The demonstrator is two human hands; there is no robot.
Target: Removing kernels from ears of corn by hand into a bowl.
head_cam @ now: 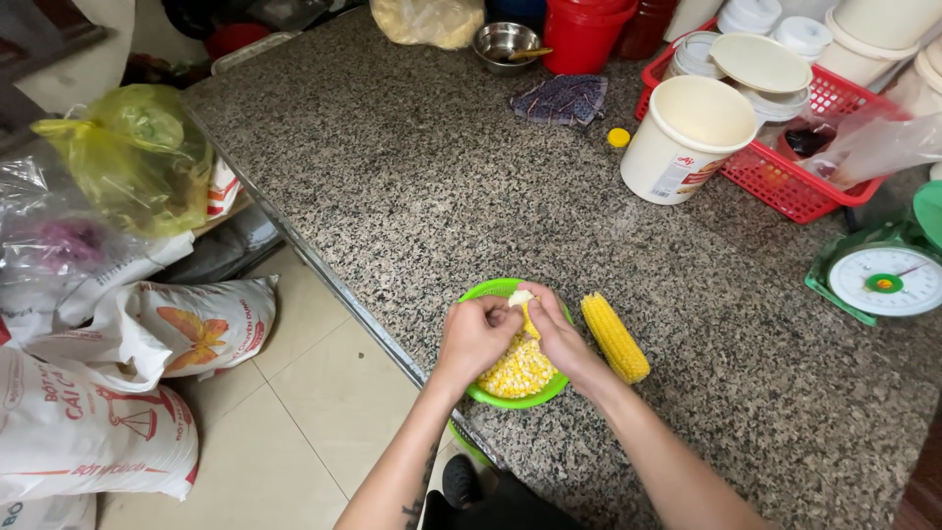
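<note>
- My two forearms come in from the near edge, meeting over the green bowl [481, 292] at the near rim of the granite counter [412, 177].
- My left hand [478, 334] is curled tight around a corn cob [521, 300], only its pale tip showing between my hands.
- My right hand [555, 332] is closed on the same cob from the right, fingers pressed to it. Can't tell which finger strips.
- Progress, judged from the bowl: a fair heap of loose kernels [517, 371] lies in it, so a good share is off. The cob in hand looks part-bare.
- Left to do: a whole yellow cob [615, 337] lies on the counter just right of the bowl, kernels all on.
- Containers, far right: a white tub [687, 137] stands open, looks empty from here.
- Behind it a red basket [785, 182] holds stacked white lids and tubs, plus a clear bag with something dark in it.
- Far edge: a small steel bowl [502, 43] with a spoon-like handle in it, next to a red bucket [586, 35]. Bucket contents not visible.
- A green kitchen scale [883, 275] sits at the right edge.
- A folded blue cloth [563, 98] and a yellow cap [618, 137] lie far on the counter.
- Left, off the counter: white sacks [98, 412] on the floor, and a yellow plastic bag [137, 157] above them.
</note>
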